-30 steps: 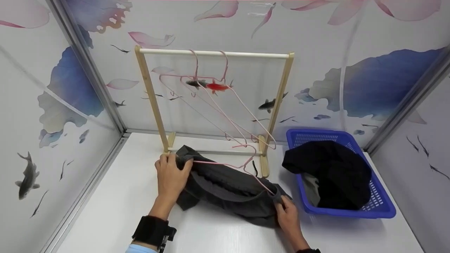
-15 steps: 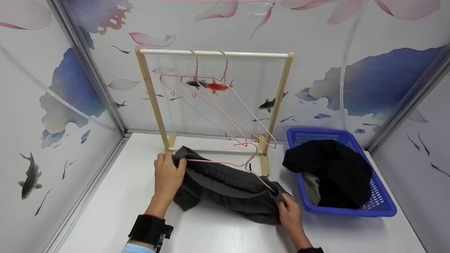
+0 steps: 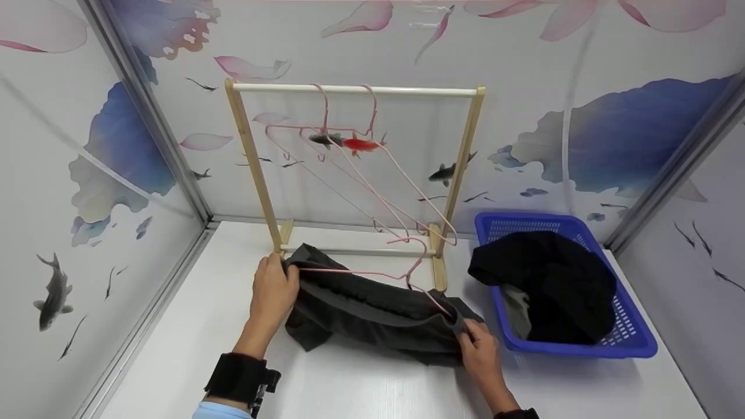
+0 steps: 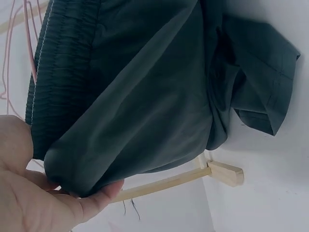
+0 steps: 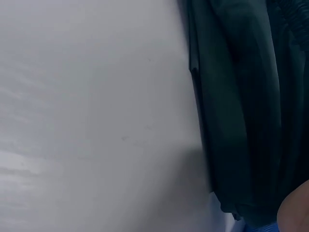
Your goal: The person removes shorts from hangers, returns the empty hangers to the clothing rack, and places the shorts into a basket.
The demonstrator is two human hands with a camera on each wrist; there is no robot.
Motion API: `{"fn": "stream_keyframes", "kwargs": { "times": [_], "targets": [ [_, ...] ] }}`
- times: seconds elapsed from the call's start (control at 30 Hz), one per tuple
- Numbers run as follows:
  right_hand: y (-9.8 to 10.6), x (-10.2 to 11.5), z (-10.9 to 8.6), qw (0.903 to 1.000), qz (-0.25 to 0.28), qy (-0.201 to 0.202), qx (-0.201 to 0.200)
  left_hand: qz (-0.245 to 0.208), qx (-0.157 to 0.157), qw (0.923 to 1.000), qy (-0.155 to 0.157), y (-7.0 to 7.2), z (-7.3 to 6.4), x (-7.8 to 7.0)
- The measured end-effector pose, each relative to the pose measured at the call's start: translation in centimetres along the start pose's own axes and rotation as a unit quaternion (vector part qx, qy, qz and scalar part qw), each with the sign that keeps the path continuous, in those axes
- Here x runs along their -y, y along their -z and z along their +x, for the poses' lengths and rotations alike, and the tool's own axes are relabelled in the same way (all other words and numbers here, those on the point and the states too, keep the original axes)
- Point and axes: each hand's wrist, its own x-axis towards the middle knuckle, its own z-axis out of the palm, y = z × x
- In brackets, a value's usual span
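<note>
A pair of dark grey shorts (image 3: 372, 323) with a gathered elastic waistband (image 4: 63, 72) is stretched between both hands above the white table. A pink hanger (image 3: 372, 272) lies across the waist opening, its right arm reaching inside the right end of the waistband. My left hand (image 3: 272, 291) pinches the left end of the waistband, thumb on the near side, where the hanger's tip is hidden. At the other end my right hand (image 3: 482, 352) grips the waistband's right corner. Only a bit of the right hand (image 5: 295, 212) shows in the right wrist view, beside the cloth.
Behind the shorts stands a wooden rack (image 3: 262, 174) with a white top rail (image 3: 419, 91). Two pink hangers (image 3: 398, 169) hang from it. A blue basket (image 3: 631, 320) on the right holds black cloth (image 3: 547, 285) and a grey piece (image 3: 517, 311). Patterned walls enclose the table.
My left hand has shifted left, drawing the waistband wider and covering more of the hanger's left arm. The right hand has hardly moved, keeping its grip.
</note>
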Motion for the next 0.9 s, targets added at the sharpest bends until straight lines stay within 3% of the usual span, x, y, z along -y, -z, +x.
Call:
{"fn": "stream_keyframes", "kwargs": {
  "times": [0.17,0.5,0.7,0.9],
  "targets": [
    [-0.1,0.1,0.1,0.9990,0.003,0.044,-0.011,-0.001,0.004,1.0000,-0.003,0.6,0.4,0.2],
    [-0.1,0.9,0.7,0.9945,0.022,0.100,-0.019,-0.039,0.009,0.9988,0.030,2.1,1.3,0.2],
    [0.1,1.2,0.8,0.9945,0.042,0.094,-0.020,-0.087,0.020,0.9927,0.081,2.9,1.6,0.2],
    [0.0,0.9,0.6,0.9958,0.053,0.075,-0.001,-0.152,0.038,0.9757,0.153,3.1,1.7,0.7]
  ]
}}
